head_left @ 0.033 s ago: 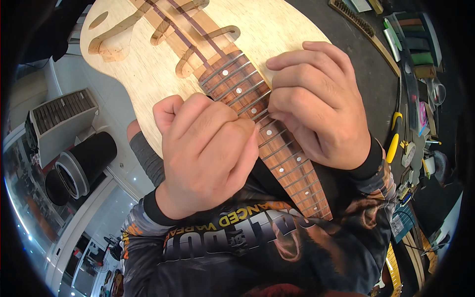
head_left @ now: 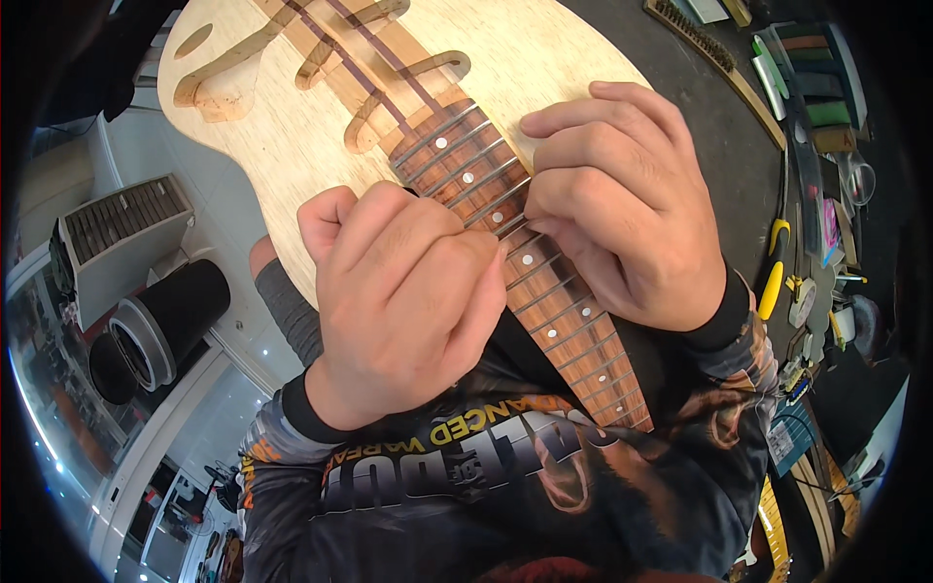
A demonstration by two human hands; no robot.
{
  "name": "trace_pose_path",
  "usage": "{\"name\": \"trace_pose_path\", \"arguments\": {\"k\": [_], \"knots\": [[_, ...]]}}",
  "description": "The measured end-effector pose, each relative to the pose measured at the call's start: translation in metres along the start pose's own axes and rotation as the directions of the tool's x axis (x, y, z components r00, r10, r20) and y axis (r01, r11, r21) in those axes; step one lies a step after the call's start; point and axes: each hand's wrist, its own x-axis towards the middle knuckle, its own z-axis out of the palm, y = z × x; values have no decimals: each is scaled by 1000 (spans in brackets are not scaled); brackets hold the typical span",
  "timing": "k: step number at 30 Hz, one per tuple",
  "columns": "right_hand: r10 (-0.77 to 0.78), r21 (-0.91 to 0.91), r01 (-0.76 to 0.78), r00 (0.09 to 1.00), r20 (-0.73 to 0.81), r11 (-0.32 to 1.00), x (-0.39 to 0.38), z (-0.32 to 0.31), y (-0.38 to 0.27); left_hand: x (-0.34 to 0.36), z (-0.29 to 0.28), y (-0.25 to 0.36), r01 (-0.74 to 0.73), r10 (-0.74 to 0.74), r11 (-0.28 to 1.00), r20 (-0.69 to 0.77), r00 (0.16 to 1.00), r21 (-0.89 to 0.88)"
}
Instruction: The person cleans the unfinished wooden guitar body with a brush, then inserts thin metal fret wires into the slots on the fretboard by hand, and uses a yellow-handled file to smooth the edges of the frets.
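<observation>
A pale, unfinished guitar body [head_left: 224,146] with routed cavities fills the upper middle, joined to a reddish-brown fretboard [head_left: 573,350] with metal frets and round white dots that angles down toward me. My left hand [head_left: 398,301] is closed over the fretboard's left side, fingers curled under, so whatever lies in its grip is hidden. On the opposite edge, my right hand [head_left: 632,209] is bent round the fretboard, its lower fingertips pinched at the board near the dots and its upper fingers curled above the body's face.
On the dark bench [head_left: 700,117] at right lie a brush [head_left: 709,53], a yellow-black handled tool [head_left: 776,272] and assorted small tools. At left, on a tiled floor [head_left: 209,175], stand a slotted holder [head_left: 131,228] and a black cylindrical bin [head_left: 185,321].
Both hands have shifted very slightly up and left on the fretboard; their grip looks the same.
</observation>
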Motion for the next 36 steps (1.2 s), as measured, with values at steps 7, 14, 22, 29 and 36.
{"name": "trace_pose_path", "arguments": {"k": [7,14,22,29,36], "knots": [[-38,159,34,999,23,987,-2,-4,3,0,-6,3,-5,7,999,40,999,-53],[27,43,-29,999,40,999,-1,-3,-3,1,2,3,-1,1,1000,-29,1000,2],[-7,193,1,999,33,981,-5,-7,5,1,0,4,-21,22,999,18,1000,-45],[5,84,-2,999,-35,996,-3,-1,5,2,7,3,3,1,999,-75,997,50],[36,19,-37,999,32,999,0,-11,-2,8,2,2,12,-12,1000,27,1000,-7]]}}
